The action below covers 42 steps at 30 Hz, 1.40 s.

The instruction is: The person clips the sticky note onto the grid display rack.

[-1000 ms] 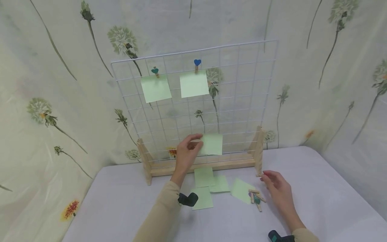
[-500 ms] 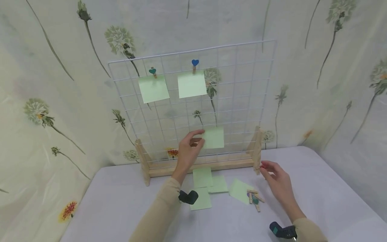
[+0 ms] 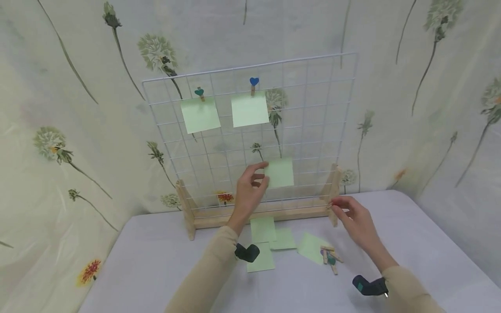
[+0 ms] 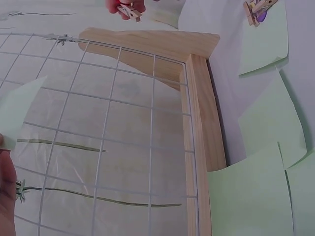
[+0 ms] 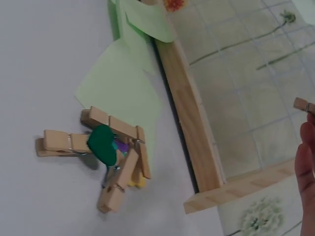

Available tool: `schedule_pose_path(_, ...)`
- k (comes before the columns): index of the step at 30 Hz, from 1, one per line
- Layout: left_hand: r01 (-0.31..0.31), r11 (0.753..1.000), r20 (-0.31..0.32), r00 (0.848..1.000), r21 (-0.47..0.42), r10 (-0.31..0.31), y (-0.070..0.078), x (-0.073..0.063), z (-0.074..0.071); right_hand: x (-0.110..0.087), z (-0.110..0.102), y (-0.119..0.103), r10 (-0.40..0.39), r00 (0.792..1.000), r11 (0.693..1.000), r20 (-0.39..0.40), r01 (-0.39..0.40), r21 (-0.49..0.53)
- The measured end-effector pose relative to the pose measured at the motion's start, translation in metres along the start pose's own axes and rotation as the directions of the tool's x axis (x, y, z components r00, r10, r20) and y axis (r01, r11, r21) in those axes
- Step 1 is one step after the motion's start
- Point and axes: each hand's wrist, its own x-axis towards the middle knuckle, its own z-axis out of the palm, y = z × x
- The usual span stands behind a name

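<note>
My left hand (image 3: 249,191) pinches a pale green paper note (image 3: 280,172) by its left edge, in front of the lower middle of a white wire grid (image 3: 313,126). Between the fingertips of my right hand (image 3: 355,221) is a small wooden clothespin (image 4: 130,11), beside the grid's right wooden foot; the right wrist view shows only its end past the fingers. Higher on the grid, a green-heart clothespin (image 3: 199,92) holds one green note (image 3: 201,115) and a blue-heart clothespin (image 3: 254,82) holds another note (image 3: 250,109).
On the white table (image 3: 148,265) lie several loose green notes (image 3: 263,229) in front of the grid's wooden base (image 3: 289,214). A small pile of heart clothespins (image 5: 102,145) rests partly on the rightmost note. Behind hangs a dandelion-print cloth (image 3: 391,65).
My left hand has raised the note along the grid and slightly right. My right hand has moved up and left with the clothespin, toward the grid's right foot.
</note>
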Motion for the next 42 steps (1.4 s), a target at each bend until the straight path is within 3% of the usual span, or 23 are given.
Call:
schedule_pose_path(15, -0.062, 0.998, -0.013, 0.998, 0.017, 0.062, 0.009, 0.009, -0.001, 0.044, -0.029, -0.034, -0.183, 0.982, 0.981, 0.05, 0.186, -0.056)
schedule_pose_path(28, -0.101, 0.995, -0.002, 0.995, 0.006, 0.101, 0.021, 0.019, 0.002, 0.084, -0.049, -0.06, -0.312, 0.946, 0.939, 0.089, 0.321, -0.12)
schedule_pose_path(42, -0.141, 0.99, -0.032, 0.989, 0.019, 0.141, 0.036, 0.036, -0.001, 0.111, -0.06, -0.075, -0.392, 0.916, 0.898, 0.088, 0.402, -0.18)
